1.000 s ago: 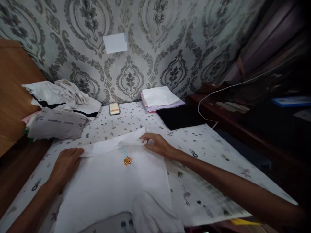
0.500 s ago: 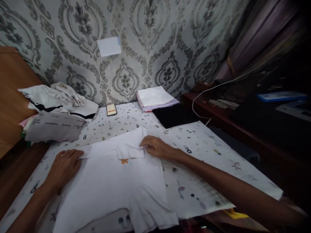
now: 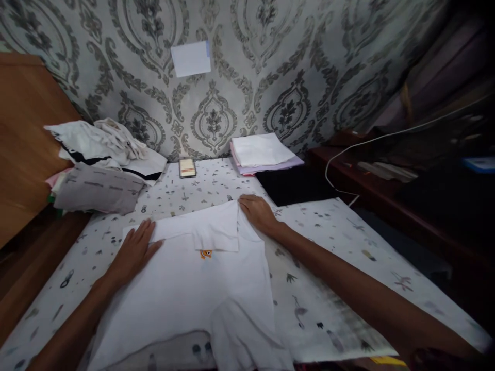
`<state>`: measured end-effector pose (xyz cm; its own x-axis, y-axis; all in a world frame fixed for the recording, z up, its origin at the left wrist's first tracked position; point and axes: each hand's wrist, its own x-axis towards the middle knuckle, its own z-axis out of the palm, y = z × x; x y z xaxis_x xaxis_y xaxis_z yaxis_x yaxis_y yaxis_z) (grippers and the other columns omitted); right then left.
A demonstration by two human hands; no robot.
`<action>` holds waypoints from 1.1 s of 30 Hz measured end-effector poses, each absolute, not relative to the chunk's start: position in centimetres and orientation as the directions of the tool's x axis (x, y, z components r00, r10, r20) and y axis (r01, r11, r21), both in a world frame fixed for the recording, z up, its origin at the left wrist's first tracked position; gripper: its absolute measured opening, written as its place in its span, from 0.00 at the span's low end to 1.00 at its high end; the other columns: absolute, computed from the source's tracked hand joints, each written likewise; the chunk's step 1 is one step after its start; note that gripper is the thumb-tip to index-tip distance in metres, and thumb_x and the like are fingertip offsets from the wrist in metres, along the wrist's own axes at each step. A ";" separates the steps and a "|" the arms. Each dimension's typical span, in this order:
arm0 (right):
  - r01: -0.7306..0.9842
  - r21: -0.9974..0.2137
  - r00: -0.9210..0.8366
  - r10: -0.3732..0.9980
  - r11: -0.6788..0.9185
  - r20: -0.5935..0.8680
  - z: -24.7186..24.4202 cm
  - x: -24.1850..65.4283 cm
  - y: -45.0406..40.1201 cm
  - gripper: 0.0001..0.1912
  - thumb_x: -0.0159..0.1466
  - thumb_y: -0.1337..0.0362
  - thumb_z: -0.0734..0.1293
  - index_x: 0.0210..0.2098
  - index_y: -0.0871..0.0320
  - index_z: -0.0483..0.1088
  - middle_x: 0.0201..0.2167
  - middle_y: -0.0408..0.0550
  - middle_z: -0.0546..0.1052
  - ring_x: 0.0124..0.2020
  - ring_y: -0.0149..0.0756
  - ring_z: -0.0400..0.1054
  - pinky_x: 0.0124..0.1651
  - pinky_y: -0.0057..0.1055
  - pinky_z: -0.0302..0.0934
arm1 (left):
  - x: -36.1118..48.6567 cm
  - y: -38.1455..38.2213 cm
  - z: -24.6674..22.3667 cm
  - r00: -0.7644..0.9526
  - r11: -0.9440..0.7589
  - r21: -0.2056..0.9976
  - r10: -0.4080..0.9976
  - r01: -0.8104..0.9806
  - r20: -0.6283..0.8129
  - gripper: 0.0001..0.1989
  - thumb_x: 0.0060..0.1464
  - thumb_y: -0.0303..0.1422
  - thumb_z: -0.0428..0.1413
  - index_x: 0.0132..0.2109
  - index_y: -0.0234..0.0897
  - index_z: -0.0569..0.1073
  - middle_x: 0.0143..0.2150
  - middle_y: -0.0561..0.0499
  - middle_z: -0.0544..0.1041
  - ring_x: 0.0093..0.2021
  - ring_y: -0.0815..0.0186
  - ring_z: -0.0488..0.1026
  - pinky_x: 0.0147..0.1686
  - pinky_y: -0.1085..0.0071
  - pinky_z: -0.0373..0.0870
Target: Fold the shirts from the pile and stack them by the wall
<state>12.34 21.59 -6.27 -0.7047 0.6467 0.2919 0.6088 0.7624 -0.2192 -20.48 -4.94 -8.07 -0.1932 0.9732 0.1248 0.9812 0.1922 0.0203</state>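
Observation:
A white T-shirt (image 3: 174, 288) lies spread on the patterned cloth, its far side and one sleeve folded over toward me. A small orange print (image 3: 206, 253) peeks out beneath the folded sleeve (image 3: 216, 232). My left hand (image 3: 135, 250) rests on the left end of the folded strip, fingers stretched and thumb apart. At the far right corner of the fold, my right hand (image 3: 257, 212) lies on the shirt near its shoulder, fingers extended flat. The other sleeve (image 3: 243, 335) hangs loosely creased at the near edge.
A heap of clothes (image 3: 100, 165) sits at the left beside a wooden panel (image 3: 34, 144). Folded clothes (image 3: 263, 152) and a black cloth (image 3: 297, 185) lie at the back. A small card-like object (image 3: 187, 167) is near the wall. A white cable (image 3: 328, 170) runs along the right.
My left hand has moved onto the folded strip with its fingers spread. My right hand has shifted to the fold's far corner and flattened from a pinch. The view has turned slightly left.

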 end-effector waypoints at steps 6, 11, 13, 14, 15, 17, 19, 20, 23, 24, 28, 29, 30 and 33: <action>0.555 -0.227 -0.677 0.593 0.800 0.435 -6.7 11.9 20.6 0.22 0.71 0.63 0.54 0.56 0.64 0.71 0.58 0.61 0.73 0.60 0.48 0.66 0.63 0.46 0.59 | -19.1 -4.8 -6.7 -0.238 0.237 0.019 0.968 0.971 0.074 0.36 0.67 0.52 0.34 0.71 0.32 0.54 0.73 0.39 0.53 0.73 0.54 0.48 0.69 0.51 0.50; 0.325 -0.154 -0.870 0.359 0.933 0.338 -7.5 10.7 18.6 0.29 0.72 0.52 0.50 0.63 0.61 0.64 0.64 0.59 0.67 0.67 0.47 0.58 0.67 0.49 0.54 | -18.5 -4.9 -5.7 -0.269 0.268 0.055 0.963 0.962 0.004 0.38 0.67 0.53 0.32 0.72 0.31 0.52 0.74 0.40 0.48 0.74 0.57 0.43 0.70 0.55 0.44; 0.360 -0.131 -0.885 0.383 0.924 0.265 -7.9 10.7 18.3 0.32 0.72 0.48 0.50 0.65 0.62 0.62 0.65 0.61 0.65 0.68 0.48 0.57 0.68 0.51 0.52 | -19.3 -5.3 -5.5 -0.288 0.289 0.065 0.957 0.955 -0.018 0.38 0.66 0.53 0.33 0.72 0.31 0.51 0.75 0.39 0.47 0.75 0.57 0.42 0.70 0.54 0.43; 0.392 -0.125 -0.878 0.411 0.912 0.246 -8.0 10.7 18.2 0.33 0.72 0.48 0.49 0.65 0.63 0.61 0.66 0.62 0.64 0.68 0.49 0.55 0.68 0.51 0.51 | -19.9 -5.5 -5.4 -0.308 0.309 0.071 0.951 0.948 -0.029 0.38 0.66 0.53 0.33 0.72 0.31 0.50 0.75 0.39 0.47 0.75 0.56 0.41 0.70 0.53 0.42; 0.420 -0.123 -0.868 0.437 0.899 0.234 -8.1 10.8 18.2 0.34 0.72 0.48 0.48 0.66 0.63 0.59 0.67 0.62 0.63 0.69 0.49 0.54 0.68 0.52 0.51 | -20.7 -5.7 -5.4 -0.335 0.337 0.079 0.941 0.938 -0.038 0.38 0.66 0.54 0.33 0.72 0.31 0.49 0.75 0.39 0.46 0.75 0.56 0.41 0.70 0.51 0.42; 0.454 -0.127 -0.855 0.471 0.882 0.217 -8.2 11.0 18.3 0.34 0.72 0.48 0.47 0.67 0.63 0.58 0.68 0.62 0.61 0.70 0.49 0.51 0.68 0.53 0.49 | -22.6 -6.3 -5.3 -0.392 0.396 0.099 0.918 0.913 -0.058 0.39 0.65 0.54 0.34 0.72 0.30 0.48 0.75 0.38 0.45 0.75 0.53 0.40 0.69 0.47 0.42; 0.473 -0.135 -0.849 0.491 0.871 0.197 -8.1 11.1 18.3 0.34 0.72 0.48 0.47 0.68 0.63 0.57 0.68 0.61 0.60 0.71 0.48 0.50 0.69 0.53 0.48 | -24.2 -6.8 -5.0 -0.430 0.438 0.127 0.899 0.890 -0.081 0.40 0.65 0.54 0.34 0.72 0.30 0.48 0.75 0.36 0.45 0.75 0.52 0.41 0.69 0.46 0.42; 0.480 -0.138 -0.846 0.499 0.866 0.189 -8.1 11.2 18.2 0.34 0.72 0.48 0.47 0.68 0.63 0.57 0.68 0.61 0.60 0.71 0.48 0.50 0.69 0.52 0.47 | -24.6 -7.1 -4.8 -0.448 0.457 0.141 0.890 0.878 -0.090 0.40 0.65 0.53 0.35 0.72 0.29 0.48 0.75 0.35 0.45 0.75 0.52 0.41 0.69 0.46 0.43; 0.481 -0.149 -0.842 0.503 0.864 0.195 -8.1 11.2 18.2 0.34 0.72 0.48 0.48 0.68 0.62 0.57 0.68 0.60 0.60 0.71 0.48 0.50 0.69 0.52 0.47 | -24.0 -7.5 -4.3 -0.481 0.479 0.173 0.876 0.860 -0.034 0.37 0.66 0.51 0.35 0.72 0.30 0.48 0.74 0.34 0.48 0.74 0.52 0.44 0.68 0.46 0.45; 0.477 -0.153 -0.841 0.500 0.866 0.205 -8.1 11.1 18.2 0.33 0.72 0.48 0.48 0.68 0.62 0.57 0.68 0.60 0.60 0.71 0.47 0.50 0.69 0.52 0.47 | -23.2 -7.5 -4.1 -0.461 0.453 0.172 0.887 0.875 0.010 0.36 0.66 0.51 0.36 0.71 0.32 0.50 0.74 0.35 0.50 0.74 0.52 0.45 0.68 0.46 0.45; 0.463 -0.166 -0.840 0.491 0.870 0.230 -8.4 11.1 18.3 0.34 0.71 0.47 0.48 0.67 0.61 0.58 0.68 0.59 0.62 0.71 0.48 0.50 0.68 0.54 0.48 | -18.7 -6.7 -3.6 -0.214 0.204 0.086 0.969 0.975 0.127 0.25 0.67 0.44 0.43 0.65 0.39 0.62 0.70 0.40 0.61 0.70 0.54 0.55 0.67 0.50 0.50; 0.467 -0.169 -0.838 0.495 0.868 0.228 -8.4 11.1 18.3 0.34 0.71 0.47 0.48 0.67 0.61 0.58 0.67 0.59 0.62 0.70 0.48 0.51 0.68 0.54 0.49 | -17.7 -6.5 -3.5 -0.164 0.157 0.066 0.978 0.985 0.126 0.22 0.67 0.41 0.43 0.62 0.39 0.66 0.67 0.41 0.65 0.67 0.55 0.60 0.65 0.52 0.55; 0.470 -0.172 -0.837 0.499 0.866 0.223 -8.5 11.1 18.3 0.34 0.71 0.47 0.48 0.67 0.61 0.58 0.68 0.59 0.62 0.70 0.48 0.51 0.68 0.54 0.49 | -16.9 -6.4 -3.4 -0.137 0.132 0.047 0.983 0.990 0.120 0.19 0.67 0.38 0.43 0.59 0.39 0.68 0.63 0.41 0.69 0.63 0.55 0.64 0.62 0.54 0.60; 0.477 -0.175 -0.838 0.506 0.861 0.204 -8.4 11.2 18.2 0.33 0.71 0.48 0.48 0.66 0.62 0.59 0.68 0.59 0.61 0.71 0.48 0.50 0.69 0.53 0.48 | -16.1 -7.3 -2.8 -0.163 0.166 -0.012 0.981 0.986 0.106 0.16 0.67 0.34 0.43 0.52 0.39 0.72 0.50 0.43 0.73 0.51 0.56 0.69 0.50 0.57 0.68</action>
<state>11.21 18.24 -8.38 -0.8380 0.5061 0.2041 0.4774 0.8611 -0.1751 -16.09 -7.29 -2.81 -0.1634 0.9808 0.1061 0.9861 0.1656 -0.0116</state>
